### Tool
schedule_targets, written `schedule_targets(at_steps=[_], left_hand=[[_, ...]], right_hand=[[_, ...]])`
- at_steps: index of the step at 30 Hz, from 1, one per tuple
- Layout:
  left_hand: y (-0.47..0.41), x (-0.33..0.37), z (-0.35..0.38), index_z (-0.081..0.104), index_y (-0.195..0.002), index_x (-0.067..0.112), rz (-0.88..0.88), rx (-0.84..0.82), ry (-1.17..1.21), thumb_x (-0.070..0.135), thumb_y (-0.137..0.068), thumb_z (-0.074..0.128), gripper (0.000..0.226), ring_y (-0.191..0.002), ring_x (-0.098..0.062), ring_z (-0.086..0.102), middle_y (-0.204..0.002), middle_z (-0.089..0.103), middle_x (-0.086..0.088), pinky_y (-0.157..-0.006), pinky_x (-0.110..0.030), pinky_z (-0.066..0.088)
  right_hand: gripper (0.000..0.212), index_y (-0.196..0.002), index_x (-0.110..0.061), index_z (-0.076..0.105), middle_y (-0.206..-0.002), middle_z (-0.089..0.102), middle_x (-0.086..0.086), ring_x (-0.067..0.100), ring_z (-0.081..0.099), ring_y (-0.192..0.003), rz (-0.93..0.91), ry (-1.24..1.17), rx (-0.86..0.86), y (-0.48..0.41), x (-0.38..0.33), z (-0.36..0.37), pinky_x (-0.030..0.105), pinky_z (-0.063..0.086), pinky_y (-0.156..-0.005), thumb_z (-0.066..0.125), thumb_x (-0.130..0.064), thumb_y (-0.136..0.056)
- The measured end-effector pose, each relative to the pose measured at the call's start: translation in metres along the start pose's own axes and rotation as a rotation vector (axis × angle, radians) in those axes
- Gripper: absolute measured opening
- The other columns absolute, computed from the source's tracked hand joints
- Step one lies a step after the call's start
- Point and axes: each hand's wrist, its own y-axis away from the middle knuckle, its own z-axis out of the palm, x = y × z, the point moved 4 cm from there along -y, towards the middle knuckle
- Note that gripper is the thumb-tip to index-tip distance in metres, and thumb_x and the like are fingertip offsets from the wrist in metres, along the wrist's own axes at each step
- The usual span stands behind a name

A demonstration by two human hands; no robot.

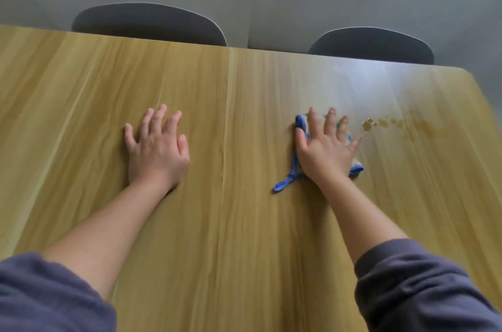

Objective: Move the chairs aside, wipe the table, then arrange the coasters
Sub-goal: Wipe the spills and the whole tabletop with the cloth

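open tabletop (239, 223) between left hand (156, 147) and right hand (327, 149); chair backs (149, 23) line its far edge.

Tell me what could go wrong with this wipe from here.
1. The brown spill lies just right of the cloth under the right hand; a sideways pass could smear it toward the table edge.
2. The cloth's loose blue loop sticks out behind the hand and might drag liquid across the wood.

Two chairs (149, 23) (372, 45), one table (244, 223), one cloth (355, 168), two hands (156, 147) (326, 149) and one trail of brown spots (369, 125).
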Motion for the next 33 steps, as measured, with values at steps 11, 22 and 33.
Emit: schedule_targets(at_steps=[11, 22, 33], left_hand=[[0.000, 0.000, 0.000, 0.035, -0.143, 0.024, 0.009, 0.003, 0.000, 0.029, -0.093, 0.038, 0.051, -0.146, -0.022, 0.013, -0.157, 0.022, -0.004, -0.115, -0.056, 0.005], [-0.001, -0.001, 0.001, 0.032, -0.145, 0.024, 0.022, -0.003, -0.015, 0.031, -0.094, 0.034, 0.051, -0.146, -0.022, 0.011, -0.158, 0.019, -0.003, -0.115, -0.056, 0.005], [-0.001, -0.002, 0.002, 0.033, -0.144, 0.022, 0.033, 0.013, -0.020, 0.029, -0.093, 0.035, 0.051, -0.145, -0.024, 0.012, -0.157, 0.021, -0.006, -0.114, -0.059, 0.006]], right_hand=[[0.069, -0.157, -0.030, 0.002, -0.164, -0.012, 0.010, 0.035, -0.013, -0.150, -0.079, -0.028, -0.014, 0.087, -0.082, 0.020, 0.062, -0.009, -0.115, 0.024, -0.058, -0.098], [0.066, -0.156, -0.038, 0.004, -0.165, -0.006, 0.000, 0.025, -0.007, -0.152, 0.028, 0.008, 0.003, 0.078, 0.006, 0.012, 0.060, -0.002, -0.118, 0.024, -0.060, -0.097], [0.068, -0.157, -0.032, 0.003, -0.164, -0.011, 0.010, 0.035, -0.012, -0.150, -0.165, -0.039, 0.010, 0.137, -0.102, 0.032, 0.062, -0.015, -0.111, 0.025, -0.059, -0.097]])
